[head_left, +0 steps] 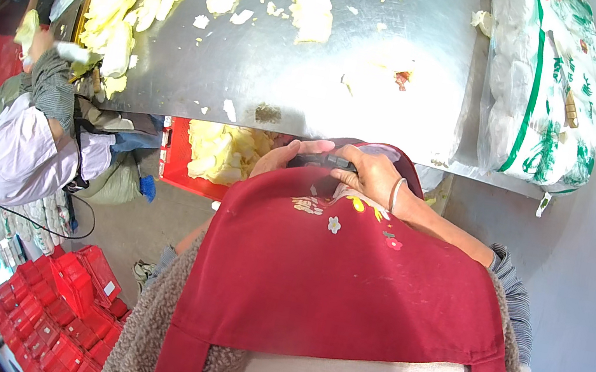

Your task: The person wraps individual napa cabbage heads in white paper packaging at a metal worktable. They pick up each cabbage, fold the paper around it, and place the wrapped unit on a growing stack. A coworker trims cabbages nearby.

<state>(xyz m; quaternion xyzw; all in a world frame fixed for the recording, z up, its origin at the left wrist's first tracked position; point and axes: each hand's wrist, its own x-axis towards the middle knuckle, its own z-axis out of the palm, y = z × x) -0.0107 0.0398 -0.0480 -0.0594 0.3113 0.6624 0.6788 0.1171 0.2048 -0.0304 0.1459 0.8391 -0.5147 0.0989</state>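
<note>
Both my hands are at my waist, in front of the dark red apron (346, 273) with its small printed flowers. Between them is a small dark grey, boxy device (323, 160); its exact kind I cannot make out. My right hand (375, 175), with a pale bracelet at the wrist, is closed around its right end. My left hand (288, 159) holds the left end, the index finger lying along the top. Part of that hand is hidden behind the apron. Just beyond my hands runs the metal table's front edge.
Yellow cabbage leaves (127, 8) pile up on the metal table (245, 75), with scraps scattered about. A red crate (175, 157) of leaves stands below. A knife (570, 112) lies on a plastic-wrapped pack (508, 87). A co-worker (28, 149) is at left, near stacked red crates (56, 311).
</note>
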